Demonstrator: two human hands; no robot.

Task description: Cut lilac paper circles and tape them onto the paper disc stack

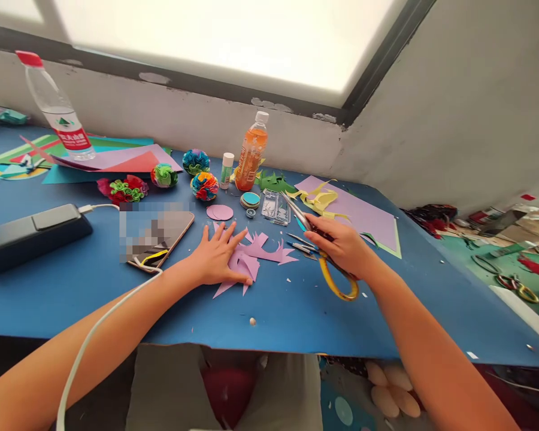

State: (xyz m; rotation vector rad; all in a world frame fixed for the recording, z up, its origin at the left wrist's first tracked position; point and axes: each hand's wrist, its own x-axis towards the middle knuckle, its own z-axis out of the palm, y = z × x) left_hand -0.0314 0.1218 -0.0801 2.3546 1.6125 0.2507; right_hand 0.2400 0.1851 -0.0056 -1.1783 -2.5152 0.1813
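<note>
My left hand (pixel 220 254) lies with fingers spread on purple paper scraps (pixel 247 257) near the middle of the blue table (pixel 197 317). To the right, my right hand (pixel 339 242) is wrapped round scissors (pixel 338 281) with a yellow handle, their blades pointing up and left. Just left of the scissors, thin pointed tools (pixel 303 244) rest on the table. Beyond my left hand are purple paper circles (pixel 220 212), a round tin (pixel 250 200) with a blue-green top and a clear plastic case (pixel 275 207).
An orange drink bottle (pixel 251 152) and glue stick (pixel 227 170) stand at the back, beside paper pompoms (pixel 205 185). At left are a water bottle (pixel 67 120), a phone (pixel 175 236) and a black device (pixel 36 233); a white cable crosses my left forearm. Purple sheets (pixel 372 215) lie right.
</note>
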